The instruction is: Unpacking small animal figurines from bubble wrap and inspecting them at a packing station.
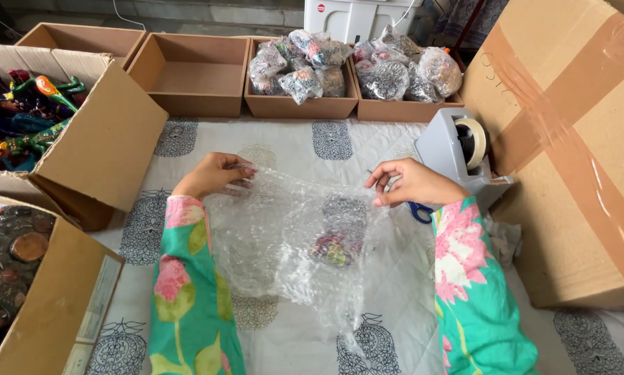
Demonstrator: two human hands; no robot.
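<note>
hands [211, 173] [412, 182] pinch bubble wrap [291, 243] edges, fingertips closed.

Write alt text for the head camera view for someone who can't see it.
Two hands, left hand and right hand, hold up a sheet of bubble wrap over a patterned cloth, with a small colourful object showing through it. Cardboard boxes of wrapped items and a tape dispenser sit behind.

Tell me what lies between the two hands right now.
Head view: a bubble wrap sheet spans from left hand to right hand, over a small colourful item.
</note>
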